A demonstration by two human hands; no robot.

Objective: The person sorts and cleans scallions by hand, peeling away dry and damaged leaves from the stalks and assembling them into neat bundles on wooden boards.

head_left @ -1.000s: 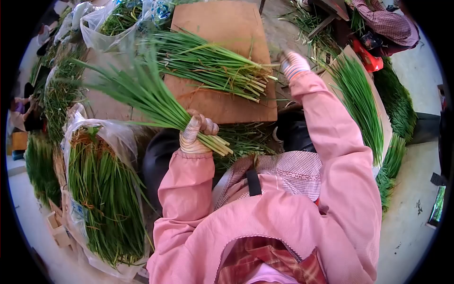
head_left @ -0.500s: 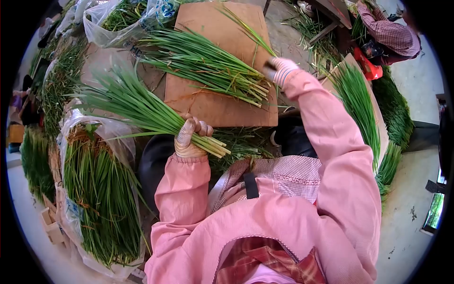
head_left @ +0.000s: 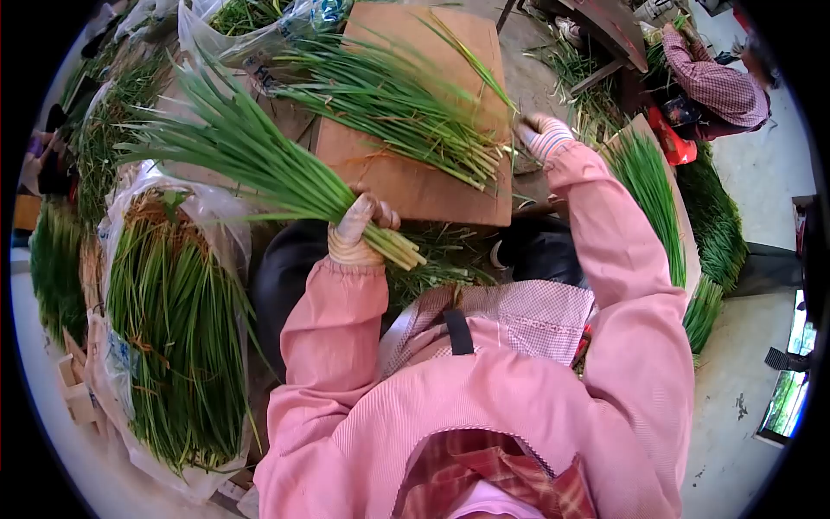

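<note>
- My left hand (head_left: 363, 227): striped glove, fingers closed around a thick bunch of green stalks (head_left: 272, 160); pale cut ends jut out past the fist, leaves fan to the upper left.
- My right hand (head_left: 546, 137): striped glove, fingers curled, arm stretched forward to the board's right edge; whether it grips anything, I cannot tell.
- Brown board (head_left: 441, 206): in front of me, beyond my knees.
- Loose pile of green stalks (head_left: 389, 108): lying across the board, leaf ends left, pale ends right, near my right hand.
- Few thin strands (head_left: 471, 59): slanting over the board's far right part, lower end just beside my right hand.
- Clear plastic bag (head_left: 226, 221): at my left, around a large heap of stalks (head_left: 177, 337).
- Neat green bundle (head_left: 647, 195): at my right, on a pale sheet.
- Another person (head_left: 722, 86): upper right, checked top, red bag (head_left: 676, 145) close by.
</note>
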